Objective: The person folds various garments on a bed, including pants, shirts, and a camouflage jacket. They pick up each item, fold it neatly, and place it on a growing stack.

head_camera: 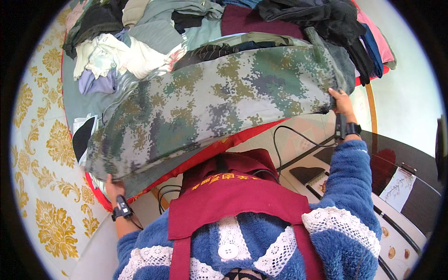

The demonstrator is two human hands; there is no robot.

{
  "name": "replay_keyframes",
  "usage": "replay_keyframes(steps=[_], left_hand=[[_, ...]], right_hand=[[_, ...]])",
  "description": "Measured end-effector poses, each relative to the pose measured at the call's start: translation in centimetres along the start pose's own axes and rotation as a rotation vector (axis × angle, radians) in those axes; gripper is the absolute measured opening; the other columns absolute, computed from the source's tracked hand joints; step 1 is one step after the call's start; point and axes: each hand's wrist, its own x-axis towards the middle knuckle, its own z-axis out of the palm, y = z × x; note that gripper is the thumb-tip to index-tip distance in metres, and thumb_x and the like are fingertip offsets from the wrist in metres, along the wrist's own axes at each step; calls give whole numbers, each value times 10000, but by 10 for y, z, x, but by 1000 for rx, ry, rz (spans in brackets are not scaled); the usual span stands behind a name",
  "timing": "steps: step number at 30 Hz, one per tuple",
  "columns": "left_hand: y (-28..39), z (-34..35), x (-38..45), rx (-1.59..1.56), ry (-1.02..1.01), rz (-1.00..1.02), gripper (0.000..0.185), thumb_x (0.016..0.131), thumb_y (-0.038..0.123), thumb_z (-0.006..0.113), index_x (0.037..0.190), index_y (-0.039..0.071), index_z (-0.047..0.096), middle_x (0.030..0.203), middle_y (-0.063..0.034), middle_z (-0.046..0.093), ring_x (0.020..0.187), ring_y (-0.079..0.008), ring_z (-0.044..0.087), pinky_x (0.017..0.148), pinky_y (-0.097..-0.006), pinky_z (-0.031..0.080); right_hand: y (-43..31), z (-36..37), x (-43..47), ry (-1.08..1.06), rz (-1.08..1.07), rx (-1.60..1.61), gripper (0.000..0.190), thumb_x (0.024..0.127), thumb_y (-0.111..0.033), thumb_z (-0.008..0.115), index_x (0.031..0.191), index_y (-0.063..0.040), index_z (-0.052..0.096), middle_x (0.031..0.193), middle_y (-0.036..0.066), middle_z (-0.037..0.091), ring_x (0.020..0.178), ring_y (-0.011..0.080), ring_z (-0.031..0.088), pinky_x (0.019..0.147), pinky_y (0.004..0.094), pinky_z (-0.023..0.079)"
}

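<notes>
A digital-camouflage cloth garment (217,94), its exact kind unclear, stretches across the near edge of a heap of clothes. My left hand (113,189) grips its lower left end, thumb on top and the other fingers hidden beneath. At the opposite end my right hand (341,101) has hold of the right edge. The cloth lies long and fairly flat between both hands, slanting up to the right. Dark folded clothing (210,54) shows just behind its upper edge.
Cream and white clothes (122,57), a lilac garment (98,82), a maroon cloth (259,22) and dark clothing (311,15) lie beyond. A red cover edge (224,145) runs along the near side. Gold-patterned wallpaper (57,143) stands left; a dark glossy tabletop (395,157) is at right. A black cable (280,129) hangs near my right wrist.
</notes>
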Motion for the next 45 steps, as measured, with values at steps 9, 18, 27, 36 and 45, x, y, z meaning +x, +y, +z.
replay_keyframes(steps=[9,18,27,36,45], left_hand=[[-57,-15,9,79,146,-345,218,875,304,594,980,115,578,900,-42,614,831,-198,561,729,-327,463],[-45,-4,-2,207,123,-415,251,891,358,547,972,123,584,878,-35,640,790,-196,599,655,-338,502],[-47,-1,-2,112,144,-315,240,894,314,577,1049,131,574,939,-42,642,860,-211,608,690,-332,486],[-80,14,-16,60,-8,-417,248,923,243,534,1065,40,539,939,-118,597,799,-250,551,627,-340,472],[-62,22,-12,-384,86,-171,420,894,444,557,1141,106,521,1200,-105,541,1045,-280,515,821,-444,428]], right_hand=[[67,95,-57,-26,-686,-819,215,734,-221,652,793,-17,613,812,201,612,814,382,592,741,439,482],[102,34,47,307,-579,-451,303,763,-201,665,959,24,612,991,179,643,944,308,599,798,356,461],[6,27,2,119,-948,-827,214,762,-177,654,866,-9,572,858,205,599,789,389,575,699,409,467],[64,-24,58,73,-433,-644,457,779,-279,687,1121,2,576,1029,167,646,926,302,610,811,352,455],[83,-42,83,-205,-313,-847,408,892,-323,549,1138,3,557,1023,115,638,906,225,596,795,356,454]])
